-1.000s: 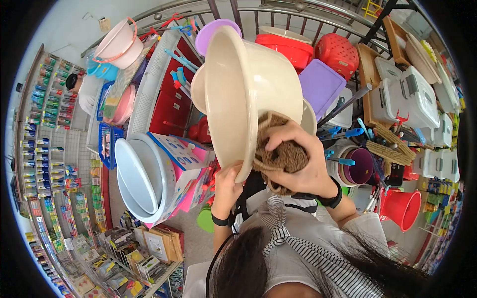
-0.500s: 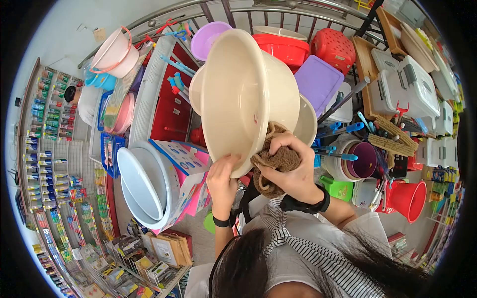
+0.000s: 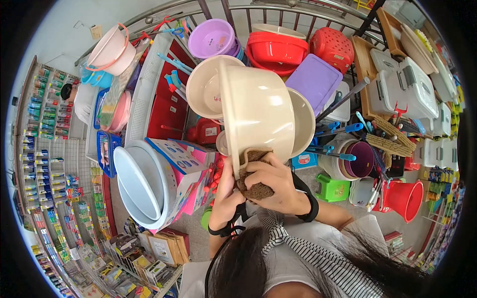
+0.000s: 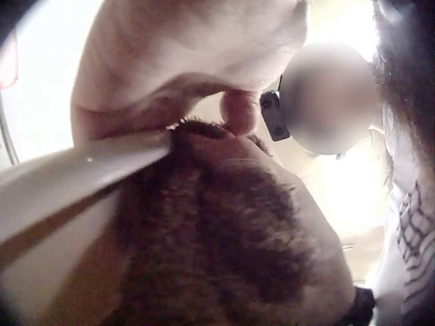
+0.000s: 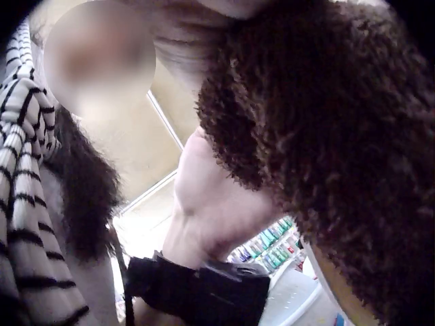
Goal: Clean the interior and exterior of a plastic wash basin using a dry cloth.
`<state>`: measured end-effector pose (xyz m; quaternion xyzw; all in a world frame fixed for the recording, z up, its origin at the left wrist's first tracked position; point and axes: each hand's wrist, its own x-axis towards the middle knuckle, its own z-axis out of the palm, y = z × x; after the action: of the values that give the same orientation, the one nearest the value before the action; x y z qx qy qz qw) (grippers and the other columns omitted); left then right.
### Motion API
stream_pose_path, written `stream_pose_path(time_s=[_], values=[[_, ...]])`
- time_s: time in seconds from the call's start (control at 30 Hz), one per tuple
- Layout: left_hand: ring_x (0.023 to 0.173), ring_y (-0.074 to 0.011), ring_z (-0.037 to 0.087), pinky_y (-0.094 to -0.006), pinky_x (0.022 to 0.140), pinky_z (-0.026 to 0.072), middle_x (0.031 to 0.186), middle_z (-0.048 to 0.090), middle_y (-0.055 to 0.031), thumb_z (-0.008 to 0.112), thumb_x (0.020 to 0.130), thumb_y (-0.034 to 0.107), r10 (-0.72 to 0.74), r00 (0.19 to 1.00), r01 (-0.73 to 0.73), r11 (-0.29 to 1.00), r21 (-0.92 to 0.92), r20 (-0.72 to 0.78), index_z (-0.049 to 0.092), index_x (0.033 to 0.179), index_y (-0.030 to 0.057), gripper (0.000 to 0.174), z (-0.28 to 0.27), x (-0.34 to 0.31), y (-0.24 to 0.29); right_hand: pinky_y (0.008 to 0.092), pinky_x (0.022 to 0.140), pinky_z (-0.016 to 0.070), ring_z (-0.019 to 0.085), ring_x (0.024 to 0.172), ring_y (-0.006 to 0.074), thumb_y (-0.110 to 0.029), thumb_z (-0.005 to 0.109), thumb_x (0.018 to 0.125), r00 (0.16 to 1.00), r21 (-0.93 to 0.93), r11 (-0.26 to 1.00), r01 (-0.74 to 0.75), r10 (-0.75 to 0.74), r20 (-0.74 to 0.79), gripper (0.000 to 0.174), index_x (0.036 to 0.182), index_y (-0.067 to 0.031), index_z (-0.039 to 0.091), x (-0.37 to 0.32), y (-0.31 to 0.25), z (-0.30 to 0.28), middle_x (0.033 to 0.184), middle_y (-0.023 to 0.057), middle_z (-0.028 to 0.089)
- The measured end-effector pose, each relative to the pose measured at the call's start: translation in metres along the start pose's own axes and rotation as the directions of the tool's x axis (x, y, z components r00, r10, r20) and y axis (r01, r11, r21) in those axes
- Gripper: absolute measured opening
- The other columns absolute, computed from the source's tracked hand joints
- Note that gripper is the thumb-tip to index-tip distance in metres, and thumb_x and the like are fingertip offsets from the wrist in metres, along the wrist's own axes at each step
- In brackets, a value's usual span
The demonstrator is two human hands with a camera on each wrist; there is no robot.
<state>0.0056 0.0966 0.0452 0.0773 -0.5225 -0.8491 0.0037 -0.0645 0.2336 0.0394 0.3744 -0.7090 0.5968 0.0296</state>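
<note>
A large cream plastic basin (image 3: 263, 109) is tipped on its side in front of me, its outer wall facing right. My left hand (image 3: 224, 196) grips its rim at the lower edge. In my right hand (image 3: 278, 185) is a bunched brown fluffy cloth (image 3: 259, 190), lying against the lower wall and rim of the basin. The left wrist view shows the cloth (image 4: 211, 238) right at the basin's rim (image 4: 81, 166), close under the left hand (image 4: 183, 54). In the right wrist view the cloth (image 5: 340, 136) covers much of the picture, with the left hand (image 5: 217, 197) beyond it.
Smaller cream basins (image 3: 204, 89) stand behind the large one. Light blue tubs (image 3: 141, 184) are at the left, near a red bin (image 3: 171, 104). Purple (image 3: 211, 38) and red basins (image 3: 276, 49) sit at the back. Mop handles (image 3: 343, 102) jut out at the right beside a green stool (image 3: 333, 188).
The basin has turned, so its outer wall now shows instead of its inside. My right hand and the cloth have moved left, close to the left hand at the rim.
</note>
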Motion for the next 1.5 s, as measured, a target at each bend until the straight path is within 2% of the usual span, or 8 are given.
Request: stream_pose_path(time_s=[0.2, 0.27, 0.47, 0.63, 0.93, 1.13, 1.33, 1.5], values=[[0.126, -0.0205, 0.046, -0.0337, 0.107, 0.035, 0.14, 0.046, -0.0147, 0.057, 0.089, 0.024, 0.179, 0.978, -0.194, 0.969, -0.154, -0.106, 0.029, 0.146, -0.003, 0.07, -0.002, 0.01, -0.021, 0.0348, 0.072, 0.0519, 0.056, 0.091, 0.022, -0.012, 0.075, 0.061, 0.938, -0.141, 0.957, 0.255, -0.21, 0.277, 0.031, 0.09, -0.0158, 0.066, -0.005, 0.017, -0.006, 0.114, -0.0011, 0.064], [0.12, -0.0227, 0.053, -0.0345, 0.102, 0.0426, 0.132, 0.054, -0.0154, 0.048, 0.102, 0.031, 0.176, 0.911, -0.141, 0.983, 0.12, -0.374, 0.033, 0.145, -0.0015, 0.056, -0.001, 0.011, -0.028, 0.0335, 0.072, 0.0514, 0.055, 0.089, 0.0199, -0.017, 0.072, 0.065, 0.92, -0.18, 0.936, 0.304, -0.238, 0.313, 0.027, 0.091, -0.017, 0.067, -0.007, 0.021, -0.009, 0.114, -0.0039, 0.065], [0.08, -0.0107, 0.06, -0.0265, 0.071, 0.0487, 0.088, 0.063, -0.0039, 0.051, 0.103, 0.029, 0.456, 0.843, -0.218, 0.776, 0.592, -0.287, 0.053, 0.119, -0.0029, 0.036, -0.003, 0.021, -0.025, 0.0334, 0.069, 0.0529, 0.058, 0.088, 0.0216, -0.012, 0.075, 0.061, 0.924, -0.248, 0.915, 0.317, -0.239, 0.297, 0.032, 0.091, -0.0194, 0.067, 0.022, 0.031, -0.039, 0.108, -0.0058, 0.067], [0.047, -0.0252, 0.058, -0.0325, 0.049, 0.0453, 0.06, 0.059, -0.012, 0.065, 0.094, 0.019, 0.55, 0.833, -0.21, 0.411, 0.887, -0.058, 0.061, 0.108, 0.0019, 0.023, -0.005, 0.008, -0.028, 0.0372, 0.073, 0.0529, 0.061, 0.086, 0.0274, -0.004, 0.077, 0.057, 0.992, -0.304, 0.945, 0.121, -0.123, 0.013, 0.032, 0.085, -0.014, 0.064, 0.075, 0.024, -0.071, 0.101, 0.0008, 0.071], [0.051, -0.0169, 0.06, -0.03, 0.052, 0.046, 0.063, 0.06, -0.0103, 0.075, 0.086, 0.013, 0.498, 0.842, -0.141, 0.573, 0.807, -0.206, 0.065, 0.098, 0.0009, 0.02, -0.014, 0.009, -0.034, 0.0354, 0.071, 0.0531, 0.06, 0.085, 0.0243, -0.007, 0.079, 0.058, 0.965, -0.146, 0.985, 0.095, -0.055, 0.256, 0.032, 0.087, -0.0142, 0.067, 0.042, 0.012, -0.049, 0.098, -0.0018, 0.071], [0.049, -0.0142, 0.056, -0.0278, 0.049, 0.043, 0.059, 0.059, -0.0074, 0.073, 0.089, 0.017, 0.489, 0.849, -0.151, 0.584, 0.797, -0.198, 0.066, 0.096, 0.0009, 0.019, -0.008, 0.001, -0.029, 0.0387, 0.084, 0.0493, 0.058, 0.09, 0.0295, -0.003, 0.074, 0.061, 0.994, -0.064, 0.992, -0.109, 0.109, 0.005, 0.027, 0.084, -0.0094, 0.06, 0.068, 0.036, -0.077, 0.109, 0.0055, 0.071], [0.048, -0.0119, 0.044, -0.0279, 0.048, 0.0371, 0.056, 0.05, -0.0085, 0.07, 0.091, 0.017, 0.536, 0.782, -0.075, 0.586, 0.807, -0.317, 0.065, 0.096, 0.0004, 0.017, -0.023, 0.002, -0.035, 0.0356, 0.077, 0.0519, 0.06, 0.083, 0.0264, -0.01, 0.079, 0.062, 0.947, -0.054, 0.984, 0.167, -0.145, 0.285, 0.025, 0.082, -0.0138, 0.065, 0.01, 0.044, -0.046, 0.101, -0.0034, 0.071], [0.052, -0.0123, 0.043, -0.0282, 0.049, 0.0365, 0.059, 0.051, -0.0084, 0.07, 0.091, 0.015, 0.466, 0.836, -0.02, 0.556, 0.831, -0.291, 0.065, 0.096, 0.0001, 0.017, -0.029, -0.008, -0.039, 0.0367, 0.079, 0.0506, 0.06, 0.087, 0.0274, -0.008, 0.077, 0.062, 0.977, 0.044, 0.998, -0.046, 0.036, 0.211, 0.026, 0.085, -0.0104, 0.065, 0.015, 0.064, -0.053, 0.1, 0.0047, 0.07]])
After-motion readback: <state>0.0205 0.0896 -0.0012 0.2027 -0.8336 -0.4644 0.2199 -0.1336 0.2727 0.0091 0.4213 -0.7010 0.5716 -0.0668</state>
